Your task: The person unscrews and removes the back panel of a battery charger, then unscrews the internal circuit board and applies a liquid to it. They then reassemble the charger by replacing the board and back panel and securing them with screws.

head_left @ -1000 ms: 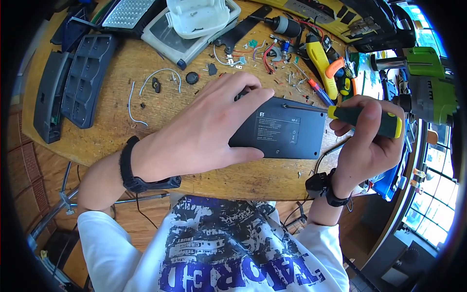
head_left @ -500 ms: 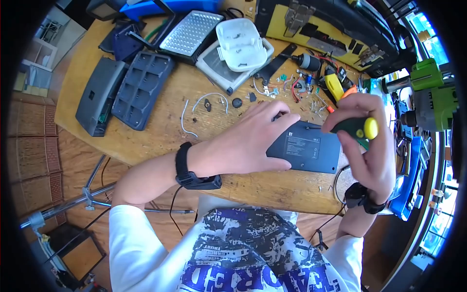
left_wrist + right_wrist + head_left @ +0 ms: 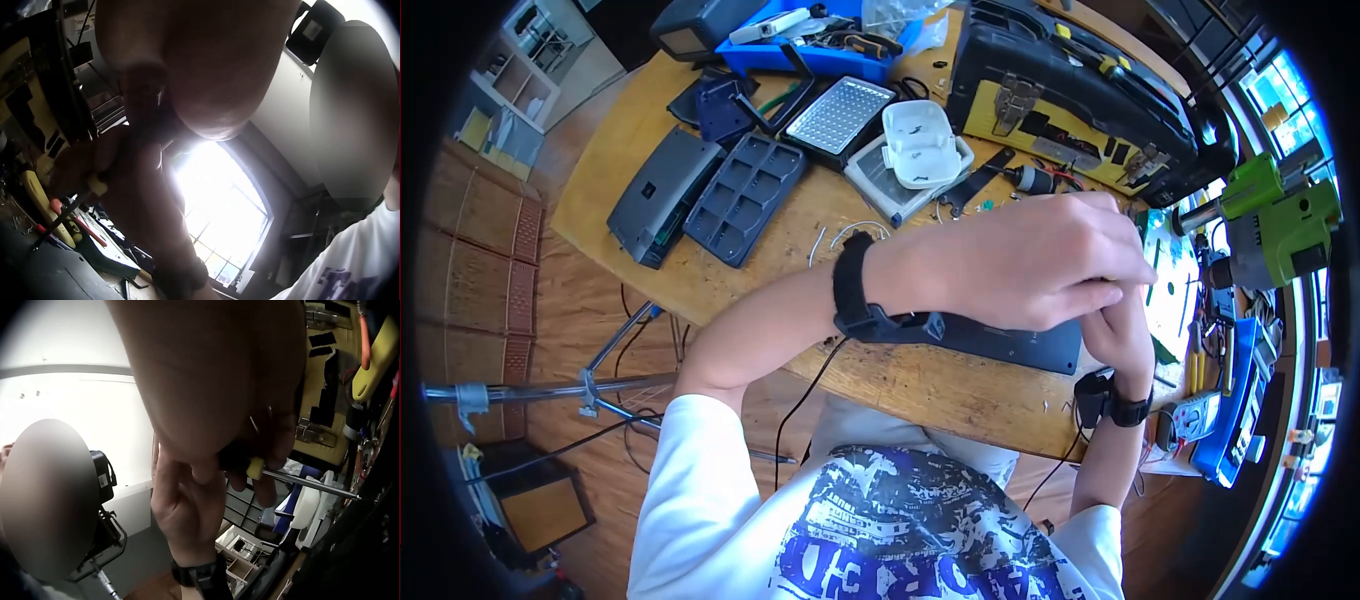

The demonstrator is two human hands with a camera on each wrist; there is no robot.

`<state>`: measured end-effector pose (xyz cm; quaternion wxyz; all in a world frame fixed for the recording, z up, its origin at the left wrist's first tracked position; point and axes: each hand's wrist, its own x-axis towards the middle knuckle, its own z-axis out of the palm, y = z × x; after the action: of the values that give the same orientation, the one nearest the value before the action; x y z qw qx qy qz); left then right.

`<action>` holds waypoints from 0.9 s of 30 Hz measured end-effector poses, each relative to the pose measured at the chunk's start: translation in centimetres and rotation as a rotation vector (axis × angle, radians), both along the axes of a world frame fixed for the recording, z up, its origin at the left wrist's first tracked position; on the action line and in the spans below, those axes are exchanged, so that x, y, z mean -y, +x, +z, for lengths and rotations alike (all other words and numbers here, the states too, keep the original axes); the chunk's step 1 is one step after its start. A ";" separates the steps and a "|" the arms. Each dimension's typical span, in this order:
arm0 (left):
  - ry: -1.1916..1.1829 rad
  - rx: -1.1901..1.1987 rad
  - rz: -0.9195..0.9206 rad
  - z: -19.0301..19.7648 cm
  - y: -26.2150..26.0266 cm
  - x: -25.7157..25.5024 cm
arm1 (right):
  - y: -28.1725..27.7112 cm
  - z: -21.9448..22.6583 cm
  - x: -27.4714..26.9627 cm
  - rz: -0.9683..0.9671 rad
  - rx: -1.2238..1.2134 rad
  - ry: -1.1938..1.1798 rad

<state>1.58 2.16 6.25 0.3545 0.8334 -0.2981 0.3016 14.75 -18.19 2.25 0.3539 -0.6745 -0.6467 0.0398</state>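
A screwdriver (image 3: pixel 312 485) with a dark handle and yellow collar is between my two hands; the left hand covers it in the head view. My right hand (image 3: pixel 1118 335) grips it, its fingers near the collar. My left hand (image 3: pixel 1040 262) lies across from the left, its fingers curled at the handle against the right hand. Below them a flat black box (image 3: pixel 1010 343) lies on the wooden table, partly covered by the left hand and wrist. In the left wrist view the screwdriver's shaft (image 3: pixel 59 219) slants down to the box's dark face (image 3: pixel 56 272).
At the left lie a dark compartment tray (image 3: pixel 745 200) and a grey casing (image 3: pixel 662 195). A white plastic box (image 3: pixel 922 145) with small parts stands behind. A black-and-yellow toolbox (image 3: pixel 1050 135) and a blue bin (image 3: pixel 800 60) line the back; a green drill (image 3: pixel 1285 225) is at right.
My left hand has left the black box and moved right, up to the screwdriver in my right hand. The head view has shifted, showing more of the table's back.
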 end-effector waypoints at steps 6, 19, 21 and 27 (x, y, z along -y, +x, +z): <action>-0.016 -0.094 -0.034 1.7 1.4 -0.5 | 0.3 0.6 -0.2 -0.039 -0.131 0.019; 0.235 -0.018 0.117 3.4 0.6 -1.9 | 0.2 0.6 -1.3 -0.005 -0.229 0.067; 0.209 0.002 0.171 2.9 1.0 -1.9 | 0.2 0.3 -1.4 -0.005 -0.287 0.074; 0.217 -0.152 0.256 3.7 0.3 -1.7 | -1.0 0.0 -2.0 -0.145 -0.275 0.092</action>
<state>1.93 3.86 9.94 0.2426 0.9183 -0.1926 0.2466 13.74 -16.24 2.23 0.4715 -0.6906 -0.5431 0.0766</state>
